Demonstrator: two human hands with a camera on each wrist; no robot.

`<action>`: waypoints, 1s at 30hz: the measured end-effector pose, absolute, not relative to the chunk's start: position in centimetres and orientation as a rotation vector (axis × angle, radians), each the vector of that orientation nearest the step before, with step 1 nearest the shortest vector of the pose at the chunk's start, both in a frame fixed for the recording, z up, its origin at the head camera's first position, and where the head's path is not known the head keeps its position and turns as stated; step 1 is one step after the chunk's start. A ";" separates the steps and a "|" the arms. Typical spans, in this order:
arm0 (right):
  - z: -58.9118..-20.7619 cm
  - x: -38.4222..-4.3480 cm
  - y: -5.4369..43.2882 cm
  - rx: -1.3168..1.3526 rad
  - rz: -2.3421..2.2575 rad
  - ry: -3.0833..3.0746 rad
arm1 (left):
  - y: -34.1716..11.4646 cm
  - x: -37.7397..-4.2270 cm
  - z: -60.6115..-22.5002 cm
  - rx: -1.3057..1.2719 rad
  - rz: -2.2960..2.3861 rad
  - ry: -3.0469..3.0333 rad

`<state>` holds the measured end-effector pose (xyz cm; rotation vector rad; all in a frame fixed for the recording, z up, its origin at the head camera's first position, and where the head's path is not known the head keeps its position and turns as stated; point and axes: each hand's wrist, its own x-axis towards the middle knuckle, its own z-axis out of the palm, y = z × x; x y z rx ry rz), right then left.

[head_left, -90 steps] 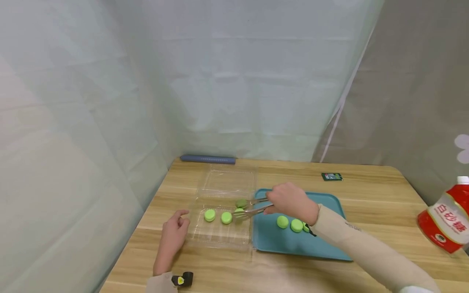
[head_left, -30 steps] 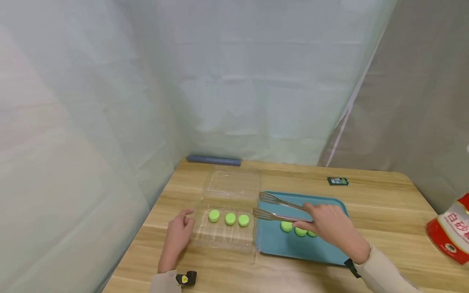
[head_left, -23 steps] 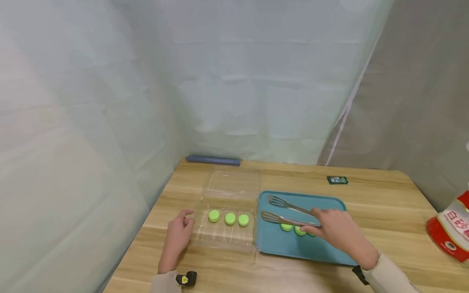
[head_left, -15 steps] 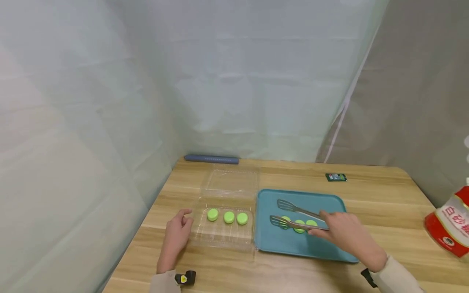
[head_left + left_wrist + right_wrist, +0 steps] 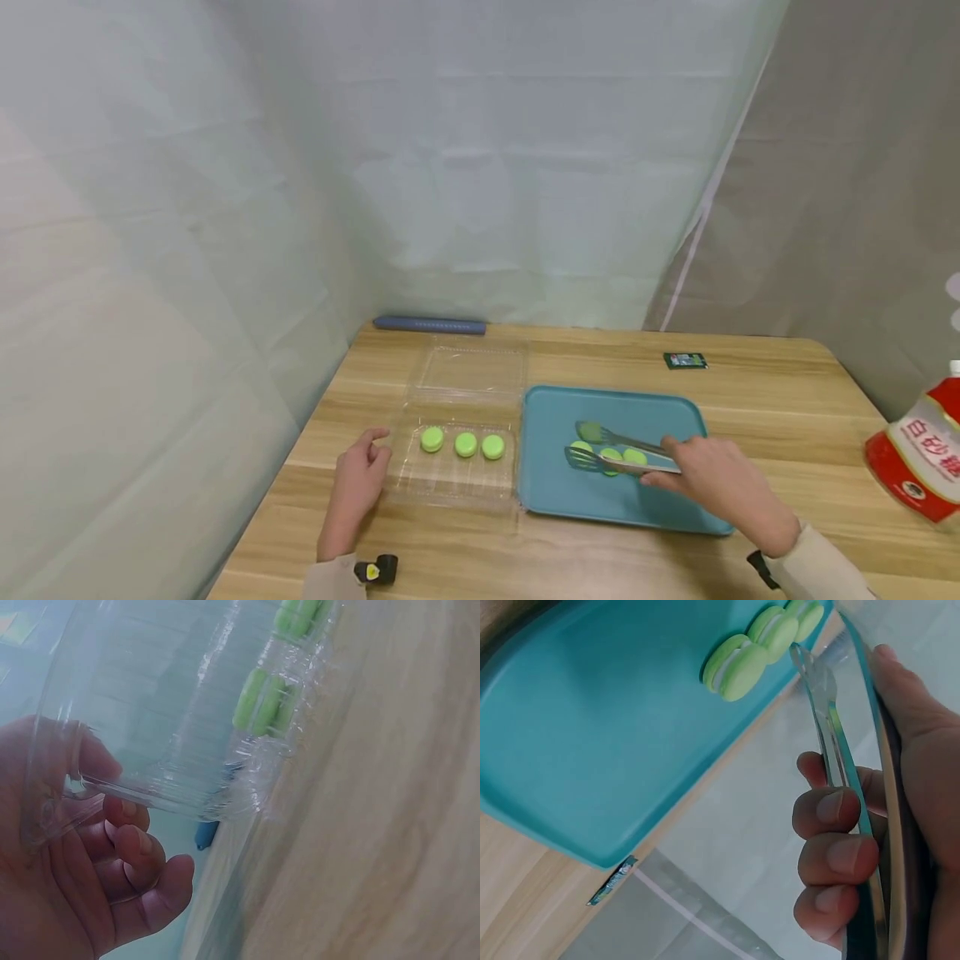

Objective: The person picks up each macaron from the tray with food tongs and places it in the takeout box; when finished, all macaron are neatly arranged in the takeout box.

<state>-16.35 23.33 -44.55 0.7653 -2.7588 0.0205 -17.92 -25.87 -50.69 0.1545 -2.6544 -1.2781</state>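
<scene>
My right hand (image 5: 723, 492) grips metal tongs (image 5: 838, 742), their slotted ends spread apart over the blue tray (image 5: 555, 492). In the head view the tongs overlap a row of three green macarons (image 5: 635, 457) on the tray. A clear plastic box (image 5: 450, 492) lies with its lid folded back, left of the tray. Three more green macarons (image 5: 466, 444) sit in a row inside it. At the box's left edge, my left hand (image 5: 356, 479) holds the rim; the left wrist view shows curled fingers (image 5: 139, 855) there.
A long dark-blue bar (image 5: 430, 325) lies along the table's back edge. Behind the tray is a small dark packet (image 5: 686, 361). A red and white container (image 5: 922, 450) with Chinese lettering stands at the far right. Pale cloth (image 5: 510, 183) hangs behind the table.
The tongs have left a third macaron in the box and moved right, then lower over the tray's macarons. My left hand has stayed at the box edge.
</scene>
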 end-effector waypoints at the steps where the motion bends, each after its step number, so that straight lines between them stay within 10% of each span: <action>1: -44.6 -16.4 23.4 0.770 0.019 -2.744 | -25.9 -17.9 -50.7 0.154 -1.280 -2.655; 30: -43.3 -16.2 23.4 0.818 0.018 -2.688 | -25.9 -18.0 -50.8 0.169 -1.272 -2.659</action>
